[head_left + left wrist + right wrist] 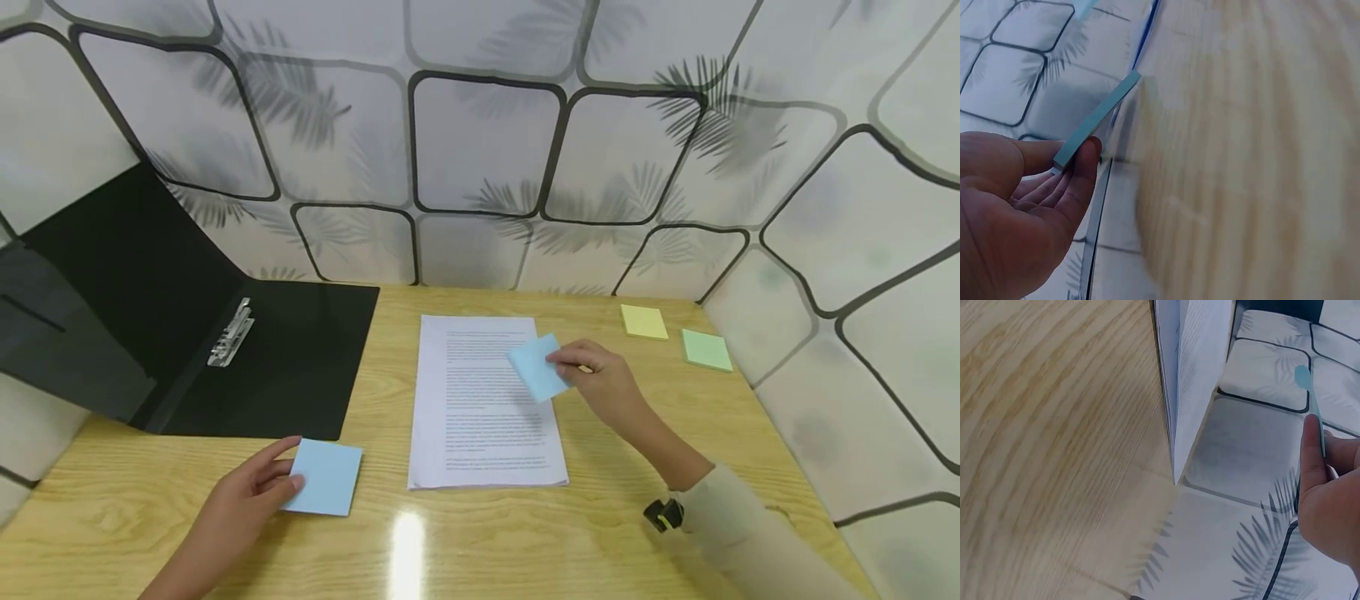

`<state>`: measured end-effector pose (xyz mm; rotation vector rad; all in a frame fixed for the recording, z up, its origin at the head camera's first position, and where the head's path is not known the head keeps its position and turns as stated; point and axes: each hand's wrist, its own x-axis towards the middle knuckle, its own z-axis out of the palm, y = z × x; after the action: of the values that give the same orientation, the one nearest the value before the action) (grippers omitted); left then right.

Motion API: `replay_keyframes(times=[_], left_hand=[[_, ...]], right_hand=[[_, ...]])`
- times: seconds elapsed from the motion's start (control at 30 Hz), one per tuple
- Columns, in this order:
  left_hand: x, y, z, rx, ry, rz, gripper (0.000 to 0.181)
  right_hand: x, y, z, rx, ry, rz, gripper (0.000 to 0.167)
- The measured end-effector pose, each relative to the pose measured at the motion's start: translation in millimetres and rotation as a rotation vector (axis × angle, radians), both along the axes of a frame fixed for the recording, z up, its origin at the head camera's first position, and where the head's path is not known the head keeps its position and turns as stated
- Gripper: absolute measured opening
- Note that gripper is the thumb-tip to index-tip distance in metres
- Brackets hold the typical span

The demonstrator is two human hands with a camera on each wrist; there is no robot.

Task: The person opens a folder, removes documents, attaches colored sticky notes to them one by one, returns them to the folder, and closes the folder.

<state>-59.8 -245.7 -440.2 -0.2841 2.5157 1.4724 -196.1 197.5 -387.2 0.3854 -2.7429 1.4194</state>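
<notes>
In the head view my left hand [243, 504] grips a blue sticky note pad [327, 478] between thumb and fingers, near the table's front left. The left wrist view shows that pad edge-on, with its thickness visible [1097, 119]. My right hand [600, 379] pinches a single blue sticky note [538, 367] by its right edge. The note hangs over the right side of a stack of printed paper [487, 450]. Seen from the right wrist, the thin sheet [1312, 400] curls at its far end, held between thumb and fingers.
An opened black folder [300, 358] with a metal clip [231, 333] lies at the left, its cover leaning on the patterned wall. A yellow sticky pad [643, 322] and a green sticky pad [707, 350] sit at the back right. Walls border the wooden table [480, 550].
</notes>
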Motion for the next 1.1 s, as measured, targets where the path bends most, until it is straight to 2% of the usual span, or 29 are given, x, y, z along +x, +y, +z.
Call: replay_keyframes(times=[0.1, 0.23, 0.37, 0.63, 0.93, 1.1], left_hand=[[1.7, -13.3, -3.5, -0.047, -0.029, 0.006, 0.060], [0.4, -22.3, -5.6, -0.112, -0.049, 0.005, 0.059], [-0.8, -24.2, -6.9, -0.152, -0.056, -0.010, 0.060], [3.9, -24.0, -7.9, -0.232, -0.030, -0.035, 0.064], [2.2, -24.6, -4.7, -0.252, -0.027, -0.032, 0.066], [0.7, -21.5, 3.4, -0.245, 0.020, -0.011, 0.065]], right_hand=[[0.8, -2, -1.4, 0.006, -0.003, 0.004, 0.019], [1.6, -3, -2.1, 0.008, 0.005, 0.007, 0.019], [3.0, -3, -2.3, 0.004, -0.001, 0.005, 0.018], [6.5, -1, -2.4, 0.000, -0.043, 0.011, 0.019], [8.6, 3, -7.3, 0.001, -0.026, 0.008, 0.018], [9.8, 1, -9.8, -0.013, -0.048, 0.008, 0.018]])
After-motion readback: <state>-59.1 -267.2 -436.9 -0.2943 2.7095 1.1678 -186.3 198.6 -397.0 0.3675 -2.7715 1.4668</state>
